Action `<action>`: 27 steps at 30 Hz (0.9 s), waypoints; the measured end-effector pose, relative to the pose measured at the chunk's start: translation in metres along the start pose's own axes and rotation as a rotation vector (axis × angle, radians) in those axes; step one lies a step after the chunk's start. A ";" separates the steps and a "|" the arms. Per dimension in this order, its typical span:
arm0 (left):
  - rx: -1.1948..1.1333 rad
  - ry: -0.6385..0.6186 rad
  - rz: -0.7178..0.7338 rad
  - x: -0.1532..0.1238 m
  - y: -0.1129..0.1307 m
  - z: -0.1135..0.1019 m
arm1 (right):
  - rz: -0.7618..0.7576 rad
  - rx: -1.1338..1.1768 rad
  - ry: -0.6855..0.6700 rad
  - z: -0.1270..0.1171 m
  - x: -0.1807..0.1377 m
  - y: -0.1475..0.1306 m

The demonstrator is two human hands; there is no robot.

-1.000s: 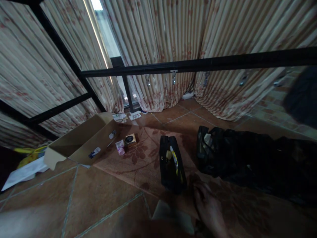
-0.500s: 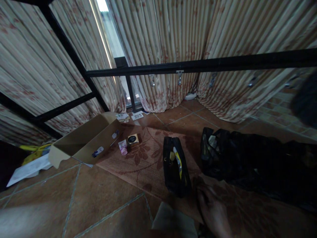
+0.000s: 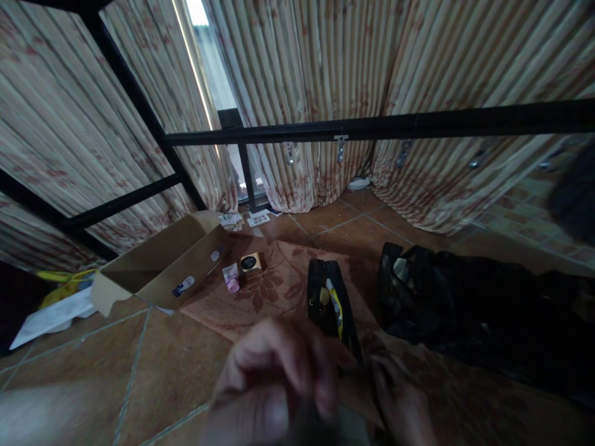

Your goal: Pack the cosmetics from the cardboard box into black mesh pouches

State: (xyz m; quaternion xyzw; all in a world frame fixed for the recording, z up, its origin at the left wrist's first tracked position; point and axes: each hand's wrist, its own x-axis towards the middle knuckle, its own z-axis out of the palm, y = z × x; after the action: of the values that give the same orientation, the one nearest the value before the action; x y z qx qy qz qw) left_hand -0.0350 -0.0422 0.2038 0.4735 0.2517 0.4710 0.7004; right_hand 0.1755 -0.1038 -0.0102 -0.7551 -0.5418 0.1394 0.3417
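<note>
My left hand point(image 3: 274, 378) is large and blurred at the bottom middle. Its fingers curl over towards the thumb, and a dark smear lies between them that I cannot make out. To its right, in shadow, my right hand point(image 3: 397, 387) has bent fingers closed beside the near end of a black zip pouch point(image 3: 348, 331); what they grip is hidden. The pouch lies unzipped on the patterned mat point(image 3: 283, 272), with a yellow-and-white item point(image 3: 335, 303) and a small yellowish round-topped item point(image 3: 324, 296) inside. My left hand partly covers the pouch's near end.
A pink-and-white tube point(image 3: 231, 279) and a gold box with a black disc point(image 3: 251, 263) stand on the mat. An open cardboard box point(image 3: 181, 272) is left, a crumpled black bag point(image 3: 455, 303) right. Black metal rails point(image 3: 288, 133) cross before curtains point(image 3: 320, 62).
My left hand has come into view from below, in front of the pouch's near end. My right hand stays almost in place. The items on the mat have not moved.
</note>
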 end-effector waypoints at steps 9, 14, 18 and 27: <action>1.016 0.819 -0.090 0.119 -0.060 -0.195 | -0.057 -0.033 0.036 0.005 0.003 0.011; 1.410 0.786 -0.332 0.165 -0.069 -0.233 | -0.160 -0.069 0.069 0.009 0.004 0.022; 1.469 0.724 -0.428 0.188 -0.077 -0.233 | -0.198 -0.116 0.099 0.013 0.006 0.028; 1.605 0.411 -0.292 0.156 -0.100 -0.198 | -0.134 -0.112 0.044 0.011 0.005 0.026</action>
State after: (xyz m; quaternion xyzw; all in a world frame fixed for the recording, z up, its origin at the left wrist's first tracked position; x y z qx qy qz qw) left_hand -0.0839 0.1715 0.0448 0.6955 0.6914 0.1307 0.1454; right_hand 0.1899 -0.0997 -0.0346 -0.7381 -0.5905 0.0691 0.3191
